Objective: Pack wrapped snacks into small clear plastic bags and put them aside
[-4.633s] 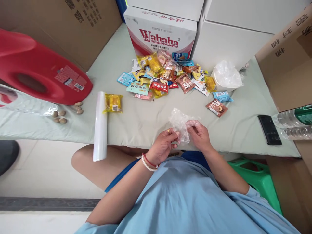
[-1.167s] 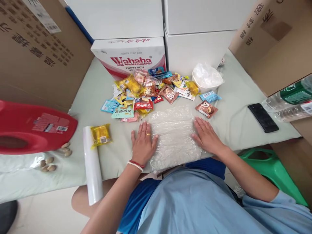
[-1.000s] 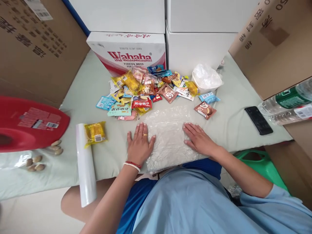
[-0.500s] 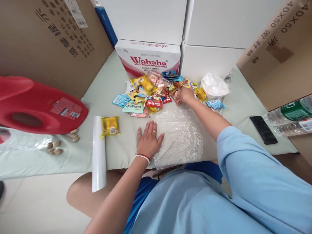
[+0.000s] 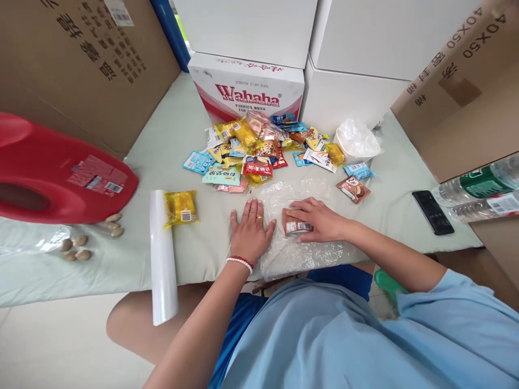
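My left hand (image 5: pixel 252 232) lies flat on the table, fingers spread, thumb against the edge of a clear plastic sheet (image 5: pixel 275 259). On that sheet, my right hand (image 5: pixel 322 220) has its fingers curled over a brown snack packet (image 5: pixel 292 222) with a barcode facing up; part of the packet is under the fingers. Beyond both hands is a heap of wrapped snacks (image 5: pixel 259 151) in yellow, blue, red and pink. Another brown packet (image 5: pixel 353 188) and a blue packet (image 5: pixel 360 170) lie to the right. A yellow-wrapped snack (image 5: pixel 180 208) sits on the left.
A white roll (image 5: pixel 162 259) overhangs the front edge. At left stand a red jug (image 5: pixel 73 178) and several brown nuts (image 5: pixel 77 248). Behind the heap is a Wahaha carton (image 5: pixel 251 89). On the right are a lined bowl (image 5: pixel 359 139), a phone (image 5: pixel 433 212) and plastic bottles (image 5: pixel 482 189).
My right hand has come back from the heap with the brown packet, down onto the plastic sheet. My left hand has stayed almost in place. The view has shifted slightly.
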Tool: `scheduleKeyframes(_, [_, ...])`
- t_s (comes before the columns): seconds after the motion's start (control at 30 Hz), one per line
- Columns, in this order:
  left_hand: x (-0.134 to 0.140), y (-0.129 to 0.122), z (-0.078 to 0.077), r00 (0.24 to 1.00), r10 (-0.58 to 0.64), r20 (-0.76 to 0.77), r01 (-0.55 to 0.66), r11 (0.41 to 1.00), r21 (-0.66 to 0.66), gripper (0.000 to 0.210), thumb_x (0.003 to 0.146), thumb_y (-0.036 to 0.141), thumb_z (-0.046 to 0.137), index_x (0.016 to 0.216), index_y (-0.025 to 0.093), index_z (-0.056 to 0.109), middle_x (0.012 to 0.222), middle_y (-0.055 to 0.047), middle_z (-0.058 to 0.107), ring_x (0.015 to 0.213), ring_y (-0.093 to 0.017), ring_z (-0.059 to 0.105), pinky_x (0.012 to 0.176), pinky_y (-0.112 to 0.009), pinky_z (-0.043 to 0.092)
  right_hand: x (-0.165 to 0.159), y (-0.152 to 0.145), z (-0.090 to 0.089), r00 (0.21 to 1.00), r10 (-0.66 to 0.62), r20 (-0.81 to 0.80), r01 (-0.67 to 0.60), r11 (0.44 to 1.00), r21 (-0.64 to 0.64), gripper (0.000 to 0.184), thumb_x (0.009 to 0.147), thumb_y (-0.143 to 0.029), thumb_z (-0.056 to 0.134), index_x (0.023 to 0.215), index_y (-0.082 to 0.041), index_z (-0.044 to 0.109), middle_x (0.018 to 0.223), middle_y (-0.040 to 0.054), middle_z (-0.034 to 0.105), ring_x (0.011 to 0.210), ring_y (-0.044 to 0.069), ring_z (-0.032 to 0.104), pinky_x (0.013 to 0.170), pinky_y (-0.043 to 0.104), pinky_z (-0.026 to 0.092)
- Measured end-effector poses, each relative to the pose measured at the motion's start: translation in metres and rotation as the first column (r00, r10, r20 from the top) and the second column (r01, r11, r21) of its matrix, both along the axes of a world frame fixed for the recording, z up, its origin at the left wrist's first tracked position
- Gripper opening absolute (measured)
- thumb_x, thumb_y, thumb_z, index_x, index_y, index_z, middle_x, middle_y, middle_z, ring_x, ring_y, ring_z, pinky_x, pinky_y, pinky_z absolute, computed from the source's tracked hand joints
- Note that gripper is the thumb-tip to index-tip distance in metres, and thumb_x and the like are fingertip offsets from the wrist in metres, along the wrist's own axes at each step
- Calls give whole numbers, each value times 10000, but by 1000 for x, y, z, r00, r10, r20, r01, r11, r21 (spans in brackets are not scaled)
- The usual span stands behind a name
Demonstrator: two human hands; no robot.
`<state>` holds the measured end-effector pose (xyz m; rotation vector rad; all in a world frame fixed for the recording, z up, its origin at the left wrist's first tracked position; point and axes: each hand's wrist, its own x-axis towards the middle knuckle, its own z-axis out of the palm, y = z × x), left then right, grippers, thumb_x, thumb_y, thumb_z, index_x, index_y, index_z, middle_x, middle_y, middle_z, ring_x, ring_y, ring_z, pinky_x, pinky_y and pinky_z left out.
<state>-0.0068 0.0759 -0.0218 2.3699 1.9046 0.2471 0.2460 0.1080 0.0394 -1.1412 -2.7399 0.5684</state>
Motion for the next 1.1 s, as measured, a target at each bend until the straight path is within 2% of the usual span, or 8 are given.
scheduleKeyframes(0.17, [0,0,0,1000,-1,-6,1,1000,-5,711,1061,528,250,1638,117,306,1707,-160,302,1601,-296,275,1294,-637,138,4,-4,-7,994,-112,-2,112,993,-48,757,873,-535,771,1511,-198,541,1516,185,536,1356,374,436,1111,559,392])
scheduleKeyframes(0.43, [0,1,1,1000,-5,-13,5,1000,0,710,1059,524,255,1650,129,282,1704,-163,309,1594,-308,292,1289,-645,149,-13,-8,8,989,-146,13,147,987,-72,594,902,-220,671,1480,-170,546,1322,159,659,1242,319,501,1055,479,417])
scheduleKeyframes(0.67, [-1,1,0,999,-5,-36,5,1000,6,712,1062,519,255,1642,107,293,1698,-179,313,1592,-302,296,1290,-642,143,-12,21,-2,998,50,-24,-53,991,-121,589,923,-382,718,1458,-173,589,1382,151,659,1291,321,535,1115,458,404])
scheduleKeyframes(0.77, [0,1,1,999,-6,-38,6,1000,5,715,1061,519,256,1637,98,298,1700,-172,312,1593,-305,294,1283,-650,167,-8,66,1,986,-168,-18,166,982,-86,462,1048,-453,510,1393,-170,629,1286,134,708,1212,277,610,1094,410,428])
scheduleKeyframes(0.83, [0,1,2,999,-3,-46,3,1000,-2,711,1061,518,256,1630,95,313,1700,-163,317,1590,-302,300,1278,-653,185,-7,104,2,902,-427,61,425,904,30,477,1064,-450,454,1375,-134,629,1281,173,692,1233,309,596,1074,432,442])
scheduleKeyframes(0.9, [0,2,2,999,3,-54,-3,1000,-9,706,1061,518,259,1625,99,326,1699,-157,322,1588,-299,306,1276,-650,196,-9,138,-1,805,-573,152,559,819,129,529,1031,-493,502,1381,-114,616,1362,223,625,1296,363,541,1042,462,467])
scheduleKeyframes(1.0, [1,2,3,998,10,-54,-11,1000,-10,699,1060,519,268,1629,117,327,1698,-160,321,1587,-293,307,1280,-637,191,-18,168,-11,747,-629,214,597,777,201,573,1022,-502,499,1389,-74,600,1470,278,515,1354,405,479,1021,492,492])
scheduleKeyframes(1.1, [1,2,4,999,11,-43,-12,1000,-9,699,1061,522,266,1633,123,320,1700,-156,316,1589,-283,304,1284,-630,181,-31,176,-16,743,-624,241,591,781,202,465,1042,-317,444,1348,-16,621,1439,328,531,1293,406,549,992,495,508])
